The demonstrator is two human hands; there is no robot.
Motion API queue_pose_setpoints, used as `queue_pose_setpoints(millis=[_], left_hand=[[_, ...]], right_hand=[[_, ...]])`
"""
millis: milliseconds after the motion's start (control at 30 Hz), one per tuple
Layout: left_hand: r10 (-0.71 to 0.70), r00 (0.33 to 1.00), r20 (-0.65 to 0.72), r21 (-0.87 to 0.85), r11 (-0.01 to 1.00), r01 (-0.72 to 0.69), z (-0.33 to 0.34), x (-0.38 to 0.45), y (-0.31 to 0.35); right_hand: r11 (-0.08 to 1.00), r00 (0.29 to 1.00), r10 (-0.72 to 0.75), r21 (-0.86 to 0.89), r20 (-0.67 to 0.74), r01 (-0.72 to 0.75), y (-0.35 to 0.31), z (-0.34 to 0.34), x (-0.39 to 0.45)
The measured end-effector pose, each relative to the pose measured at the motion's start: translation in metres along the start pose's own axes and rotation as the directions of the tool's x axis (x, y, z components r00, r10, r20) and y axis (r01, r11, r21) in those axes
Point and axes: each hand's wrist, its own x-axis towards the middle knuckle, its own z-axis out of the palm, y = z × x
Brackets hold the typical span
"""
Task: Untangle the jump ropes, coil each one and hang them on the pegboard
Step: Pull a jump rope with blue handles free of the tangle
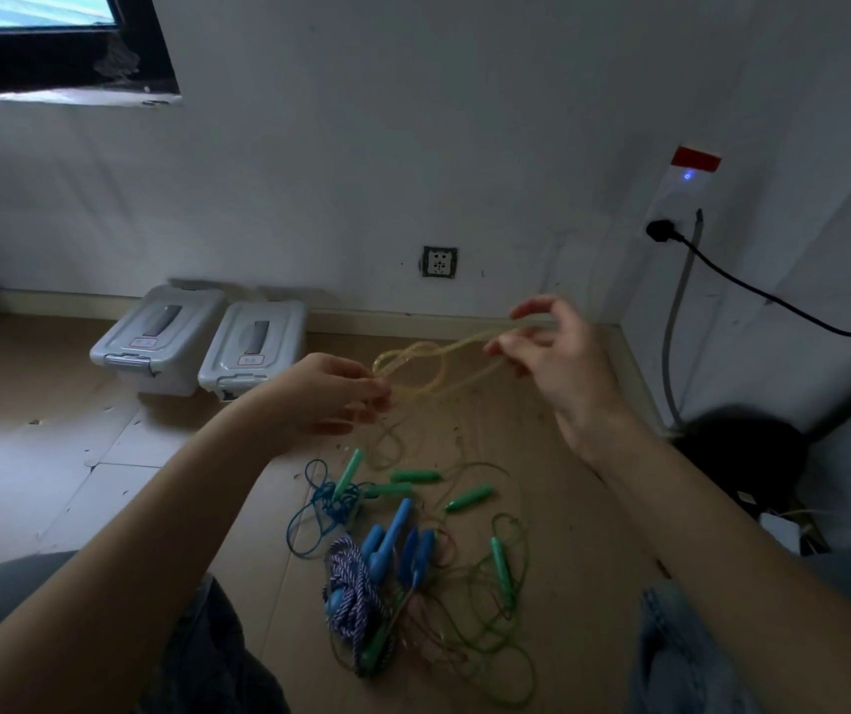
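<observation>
Holding a loose knot in the yellow jump rope (415, 365) above the floor, the left hand (323, 391) pinches the strands at one side while the right hand (549, 347) pinches the doubled length at the other. Easing the loop wider, not pulling the ends apart, looks the better way, since tension would likely tighten it. Below, the remaining ropes with green handles (470, 498) and blue handles (387, 538) lie tangled on the cardboard (583, 533); no pegboard is in view.
</observation>
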Motion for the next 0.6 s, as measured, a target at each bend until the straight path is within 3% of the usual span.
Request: queue_pose_setpoints(millis=[67,133,167,200,267,333,400,433,467,533,600], left_hand=[[0.006,0.998,-0.063,-0.059,0.998,-0.010,-0.006,0.002,-0.002],[0.016,0.995,-0.095,-0.172,0.985,-0.032,-0.007,0.004,-0.001],[0.017,0.993,-0.117,-0.259,0.965,-0.047,-0.006,0.003,0.001],[0.013,0.991,-0.130,-0.381,0.923,-0.062,-0.005,0.003,0.004],[0.038,0.996,-0.086,-0.676,0.732,-0.086,-0.008,0.001,0.010],[0.177,0.984,0.009,-0.856,0.510,-0.084,-0.017,-0.006,0.016],[0.355,0.932,0.072,-0.894,0.438,-0.098,-0.024,-0.013,0.022],[0.429,0.900,0.075,-0.904,0.411,-0.120,-0.027,-0.016,0.024],[0.479,0.876,0.059,-0.917,0.373,-0.142,-0.029,-0.017,0.025],[0.493,0.870,0.007,-0.927,0.329,-0.179,-0.032,-0.016,0.024],[0.428,0.904,-0.013,-0.905,0.378,-0.193,-0.033,-0.011,0.022]], right_hand=[[0.978,0.990,0.078,0.202,-0.114,-0.054,-0.002,-0.008,0.006],[0.930,0.988,0.117,0.360,-0.101,-0.074,-0.005,-0.012,0.008],[0.938,0.992,0.114,0.334,-0.053,-0.090,-0.004,-0.011,0.008],[0.969,0.994,0.108,0.221,0.015,-0.109,-0.003,-0.010,0.007],[0.965,0.983,0.083,-0.260,0.161,-0.039,0.002,-0.005,0.004],[0.704,0.948,0.078,-0.690,0.310,0.167,0.010,-0.002,0.003],[0.482,0.936,0.131,-0.847,0.325,0.227,0.016,-0.002,0.003],[0.461,0.944,0.158,-0.867,0.291,0.191,0.019,-0.003,0.004],[0.501,0.947,0.185,-0.854,0.263,0.140,0.023,-0.003,0.006],[0.688,0.947,0.225,-0.725,0.230,0.012,0.024,-0.003,0.008],[0.918,0.918,0.255,-0.374,0.304,-0.131,0.019,-0.002,0.007]])
